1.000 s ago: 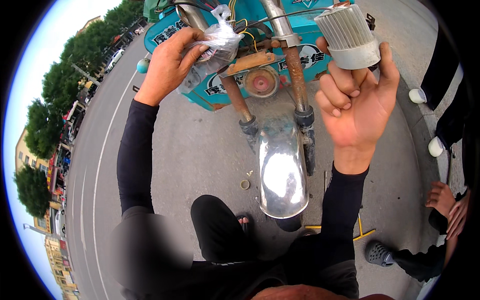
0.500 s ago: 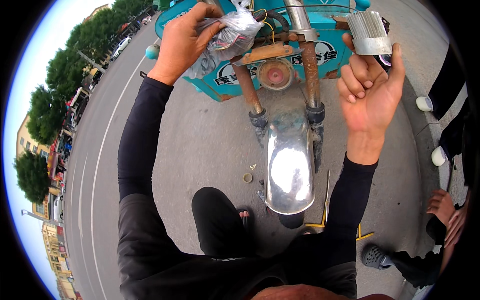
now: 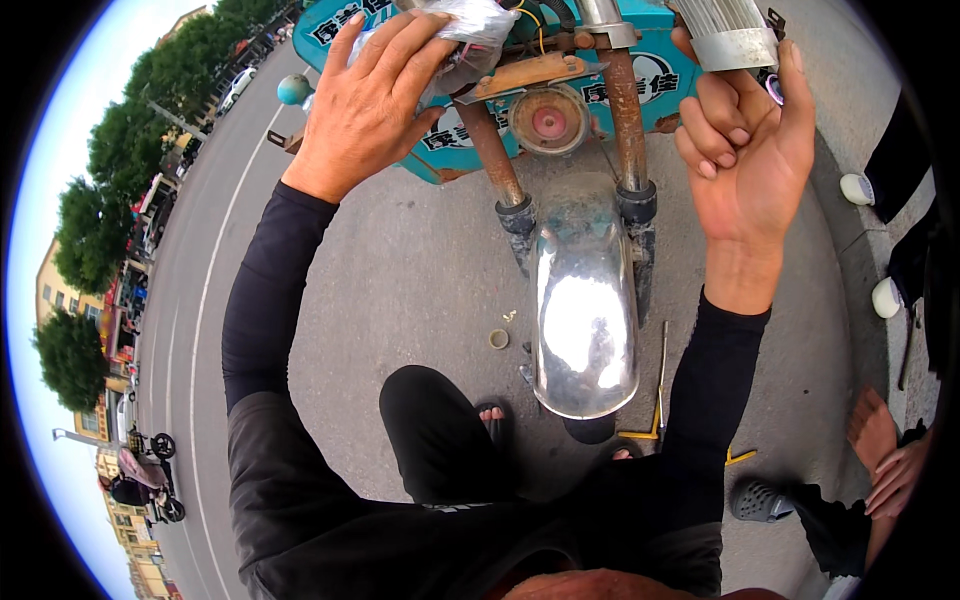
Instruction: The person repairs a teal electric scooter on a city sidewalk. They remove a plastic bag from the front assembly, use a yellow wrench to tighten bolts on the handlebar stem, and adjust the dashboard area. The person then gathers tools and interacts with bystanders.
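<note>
My left hand (image 3: 375, 100) lies over a clear plastic bag (image 3: 480, 30) with its fingers spread, pressing against it. The bag is bunched at the front of a teal three-wheeler (image 3: 430, 150), around wires whose ends are mostly hidden. My right hand (image 3: 745, 150) grips a silver finned metal housing (image 3: 735, 50) from below, between thumb and forefinger, the other fingers curled in. The housing's top is cut off by the picture's edge. Between my hands are the rusty fork tubes (image 3: 627, 120), a round horn with a red centre (image 3: 549, 122) and a shiny front mudguard (image 3: 585, 300).
A small ring-shaped object (image 3: 498, 339) lies on the asphalt near my foot. Yellow-handled tools (image 3: 650, 432) lie by the front wheel. Bystanders' hands (image 3: 885, 460) and shoes (image 3: 886, 297) are at the right by the kerb. On the road at left is a scooter (image 3: 150, 478).
My left hand has let go its pinch on the plastic bag and spread its fingers over it. My right hand keeps hold of the finned housing. A scooter has come into view at left.
</note>
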A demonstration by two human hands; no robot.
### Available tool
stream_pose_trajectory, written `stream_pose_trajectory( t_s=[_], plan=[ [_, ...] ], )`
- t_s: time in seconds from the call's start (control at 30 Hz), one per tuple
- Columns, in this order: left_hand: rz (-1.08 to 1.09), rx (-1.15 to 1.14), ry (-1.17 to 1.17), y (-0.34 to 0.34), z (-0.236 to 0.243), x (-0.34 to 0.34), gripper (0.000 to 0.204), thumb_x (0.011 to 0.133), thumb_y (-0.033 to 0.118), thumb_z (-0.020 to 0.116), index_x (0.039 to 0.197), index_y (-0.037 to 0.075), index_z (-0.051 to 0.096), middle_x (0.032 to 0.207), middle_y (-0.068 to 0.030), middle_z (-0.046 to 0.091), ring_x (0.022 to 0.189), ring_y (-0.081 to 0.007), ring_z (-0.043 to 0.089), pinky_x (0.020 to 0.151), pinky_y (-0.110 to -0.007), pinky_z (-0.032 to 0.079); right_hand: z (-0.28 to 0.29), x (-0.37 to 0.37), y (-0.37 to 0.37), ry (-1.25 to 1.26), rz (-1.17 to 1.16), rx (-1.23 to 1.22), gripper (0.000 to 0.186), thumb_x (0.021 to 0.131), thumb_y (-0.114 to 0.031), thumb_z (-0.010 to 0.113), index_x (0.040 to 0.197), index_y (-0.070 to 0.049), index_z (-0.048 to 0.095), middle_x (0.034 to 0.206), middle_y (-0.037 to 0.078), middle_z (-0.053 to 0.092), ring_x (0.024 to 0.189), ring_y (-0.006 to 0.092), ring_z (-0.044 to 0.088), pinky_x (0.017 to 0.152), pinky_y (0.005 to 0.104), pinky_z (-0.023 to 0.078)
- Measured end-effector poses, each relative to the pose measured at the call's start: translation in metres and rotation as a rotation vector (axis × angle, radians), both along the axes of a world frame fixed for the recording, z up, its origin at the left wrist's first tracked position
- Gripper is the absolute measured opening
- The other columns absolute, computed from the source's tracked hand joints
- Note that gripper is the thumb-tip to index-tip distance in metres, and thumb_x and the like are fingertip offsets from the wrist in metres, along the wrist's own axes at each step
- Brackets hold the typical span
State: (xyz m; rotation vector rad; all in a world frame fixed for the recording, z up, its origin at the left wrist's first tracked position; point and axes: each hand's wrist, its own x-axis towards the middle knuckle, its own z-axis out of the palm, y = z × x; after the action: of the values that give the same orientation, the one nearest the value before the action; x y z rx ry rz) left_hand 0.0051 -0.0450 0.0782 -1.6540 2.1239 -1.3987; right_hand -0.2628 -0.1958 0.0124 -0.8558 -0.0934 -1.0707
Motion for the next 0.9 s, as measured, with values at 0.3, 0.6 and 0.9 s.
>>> stream_pose_trajectory(
  t_s=[0.3, 0.6, 0.9],
  plan=[
    [-0.158, 0.110, 0.199, -0.011, 0.046, 0.002, 0.057, 0.067, 0.010, 0.081, 0.120, 0.009, 0.057, 0.129, -0.0129, 0.057, 0.116, -0.0354, 0.058, 0.093, -0.042, 0.051, 0.001, 0.004, 0.004, 0.070, -0.041, 0.008, 0.077, 0.103, -0.055, 0.039, 0.129, 0.016, 0.053, 0.061, -0.008, 0.022, 0.047, 0.0025, 0.020, 0.040, 0.0186, 0.020],
    [-0.256, 0.074, 0.631, -0.008, 0.032, 0.020, 0.037, 0.084, 0.011, 0.076, 0.120, 0.009, 0.067, 0.123, -0.0103, 0.064, 0.109, -0.0312, 0.065, 0.094, -0.038, 0.053, 0.002, 0.012, 0.007, 0.128, -0.095, -0.034, 0.073, 0.103, -0.058, 0.041, 0.122, 0.010, 0.060, 0.058, -0.009, 0.020, 0.045, 0.0012, 0.019, 0.038, 0.0190, 0.019],
    [-0.151, -0.031, 0.683, -0.006, 0.007, -0.029, 0.040, 0.083, 0.012, 0.075, 0.120, 0.005, 0.061, 0.121, -0.0150, 0.063, 0.104, -0.0328, 0.065, 0.085, -0.039, 0.053, -0.003, 0.009, 0.001, 0.312, -0.244, -0.140, 0.050, 0.103, -0.052, 0.050, 0.103, -0.003, 0.063, 0.059, -0.010, 0.026, 0.046, 0.0002, 0.022, 0.040, 0.0196, 0.017]
  ],
)
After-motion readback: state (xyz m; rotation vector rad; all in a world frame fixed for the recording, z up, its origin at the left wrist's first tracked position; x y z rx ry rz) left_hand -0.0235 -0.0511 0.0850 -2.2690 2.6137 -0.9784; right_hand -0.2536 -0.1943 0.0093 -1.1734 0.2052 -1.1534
